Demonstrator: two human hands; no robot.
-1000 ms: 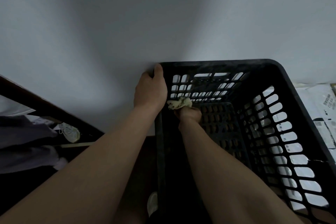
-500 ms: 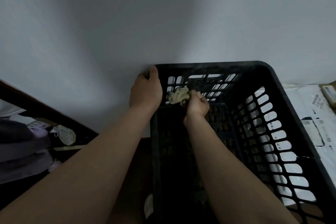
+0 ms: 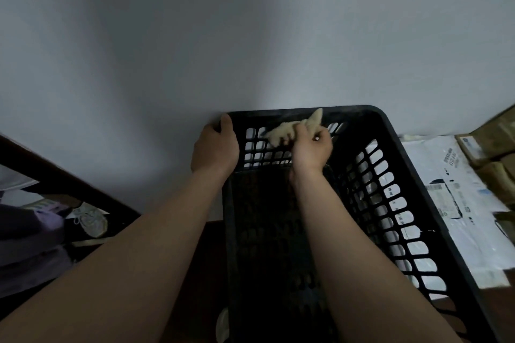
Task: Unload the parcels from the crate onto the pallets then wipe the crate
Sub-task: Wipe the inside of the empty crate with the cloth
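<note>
A black slotted plastic crate [image 3: 390, 131] stands against the wall, nothing visible inside it. My left hand [image 3: 214, 147] grips its far left corner over the rim. Inside the crate, my right hand [image 3: 312, 147] holds a crumpled pale cloth [image 3: 289, 129] pressed against the upper part of the far wall, just under the rim. White parcels [image 3: 457, 192] with printed labels lie to the right of the crate, and brown cardboard parcels [image 3: 490, 153] sit beyond them at the right edge.
A pale wall [image 3: 250, 36] rises right behind the crate. At the left runs a dark slanted bar [image 3: 69, 181], with a light sneaker [image 3: 90, 220] and purple fabric [image 3: 33, 231] below it. The floor between the crate and the bar is dark.
My right hand has carried the cloth up from the lower part of the crate's far wall to just under the rim and to the right. My left hand keeps its grip on the corner.
</note>
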